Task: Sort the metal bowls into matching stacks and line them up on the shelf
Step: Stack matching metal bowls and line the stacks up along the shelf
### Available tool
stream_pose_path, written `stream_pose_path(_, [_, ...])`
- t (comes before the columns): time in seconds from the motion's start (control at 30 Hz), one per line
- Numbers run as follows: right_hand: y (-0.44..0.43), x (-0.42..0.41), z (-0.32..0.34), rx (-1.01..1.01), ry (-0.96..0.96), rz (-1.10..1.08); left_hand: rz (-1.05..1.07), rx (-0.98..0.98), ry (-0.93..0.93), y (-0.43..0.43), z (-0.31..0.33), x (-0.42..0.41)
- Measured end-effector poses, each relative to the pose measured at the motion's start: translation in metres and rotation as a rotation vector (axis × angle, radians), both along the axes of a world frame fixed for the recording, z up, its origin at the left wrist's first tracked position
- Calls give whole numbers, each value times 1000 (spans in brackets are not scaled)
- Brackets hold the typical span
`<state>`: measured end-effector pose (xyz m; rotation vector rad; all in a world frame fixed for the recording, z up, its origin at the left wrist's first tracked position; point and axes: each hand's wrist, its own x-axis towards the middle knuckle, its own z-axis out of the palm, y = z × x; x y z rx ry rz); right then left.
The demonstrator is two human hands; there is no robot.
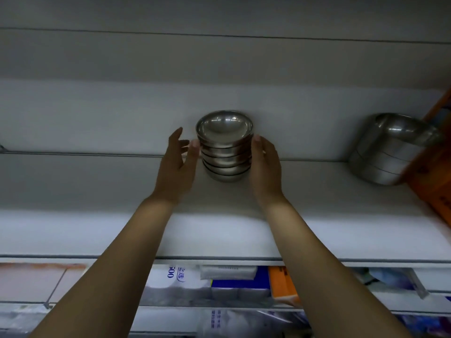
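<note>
In the head view, the stack of small bowls (224, 147) stands upright on the shelf (97, 186), straight ahead between your hands. Your right hand (264, 167) rests flat against its right side. Your left hand (177, 164), fingers spread, hovers just beside its left. The larger stack (388, 152) sits well apart, rightward.

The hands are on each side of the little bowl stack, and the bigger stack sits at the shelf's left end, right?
Not quite. The head view shows the bigger stack at the right end of the shelf, not the left. The left hand and right hand are indeed on each side of the little bowl stack.
</note>
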<state>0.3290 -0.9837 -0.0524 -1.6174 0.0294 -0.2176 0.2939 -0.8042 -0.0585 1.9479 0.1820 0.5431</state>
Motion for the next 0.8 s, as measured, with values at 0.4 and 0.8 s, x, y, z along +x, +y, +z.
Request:
stream_pose_path(0.4, [25, -89, 0, -284, -226, -82, 32, 471, 192, 58, 5, -99])
stream_pose_path(0.8, [151, -189, -1, -488, -160, 85, 107, 594, 200, 178, 18, -220])
